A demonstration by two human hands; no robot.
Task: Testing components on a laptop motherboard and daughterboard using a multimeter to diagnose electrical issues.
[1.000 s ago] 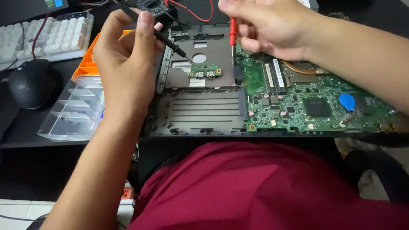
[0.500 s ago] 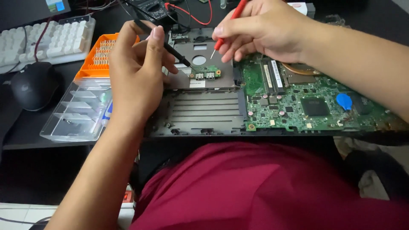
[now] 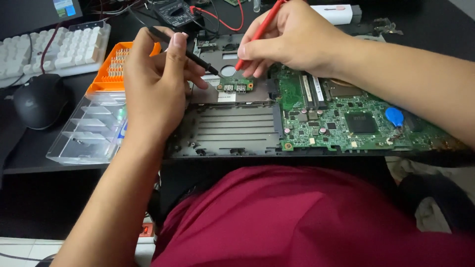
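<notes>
My left hand holds a black test probe, its tip slanting down toward a small green daughter board in an opened laptop chassis. My right hand grips a red test probe like a pen, with its tip just above that same small board. To the right lies the large green motherboard, with a blue round battery on it. Red and black leads run back to a dark multimeter at the top.
A clear compartment box with an orange bit tray sits left of the chassis. A black mouse and a white keyboard lie further left. A white box rests at the top right. My red shirt fills the bottom.
The red probe has tilted and its tip has come down beside the small board. The black probe in my left hand has shifted slightly toward the same board.
</notes>
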